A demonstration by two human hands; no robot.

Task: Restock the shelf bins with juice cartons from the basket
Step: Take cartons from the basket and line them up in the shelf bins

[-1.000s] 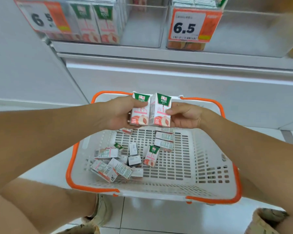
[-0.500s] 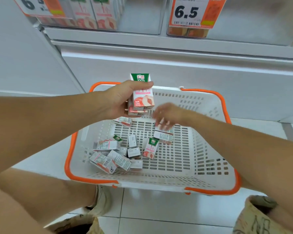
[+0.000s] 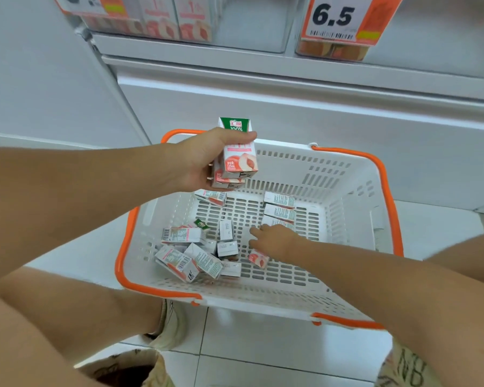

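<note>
right hand (image 3: 274,241) dropped onto basket (image 3: 347,174) cartons | held carton (image 3: 239,149): "100%", "125mL"

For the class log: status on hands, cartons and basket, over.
Left hand grips small peach juice cartons. Right hand open, reaching into white orange-rimmed plastic basket. Nothing in the way.

peach cartons (image 3: 192,254) scattered in basket (image 3: 355,208)

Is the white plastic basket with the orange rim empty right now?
No, the white plastic basket with the orange rim holds many small white-and-pink juice cartons scattered on its slotted floor.
</note>
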